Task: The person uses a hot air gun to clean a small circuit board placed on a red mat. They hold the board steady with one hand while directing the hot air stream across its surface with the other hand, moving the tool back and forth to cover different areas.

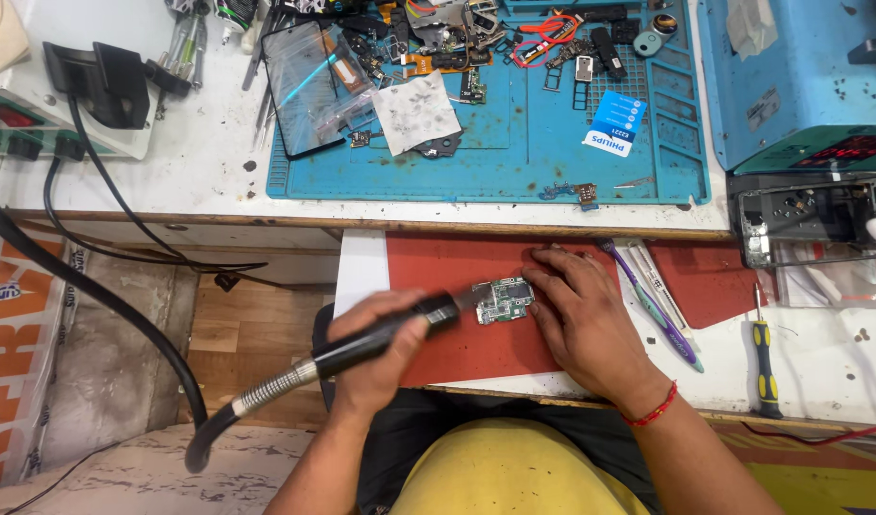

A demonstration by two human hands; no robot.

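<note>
Head view:
Left hand (381, 348): closing tight around the black handle of a hot-air wand (381, 334), its nozzle pointing toward 2 o'clock at the board.
Wand hose (266, 386): running from the handle toward 8 o'clock, first as a metal spring, then as a black tube curving up the left edge.
Right hand (581, 319): lying flat and open, palm down, gripping nothing; its fingertips are pressing at the right edge of the board.
Board (503, 299): a small green circuit board, resting on the red mat (457, 262) between the two hands, just beyond the nozzle.
Worktop (838, 358): white, carrying the red mat.
Toothbrush (652, 305): purple, lying at 3 o'clock of the right hand.
Screwdriver (764, 355): yellow and black, lying farther toward 3 o'clock.
Blue mat (543, 133): sitting at 12 o'clock, holding phone parts and a dark phone screen (306, 86).
</note>
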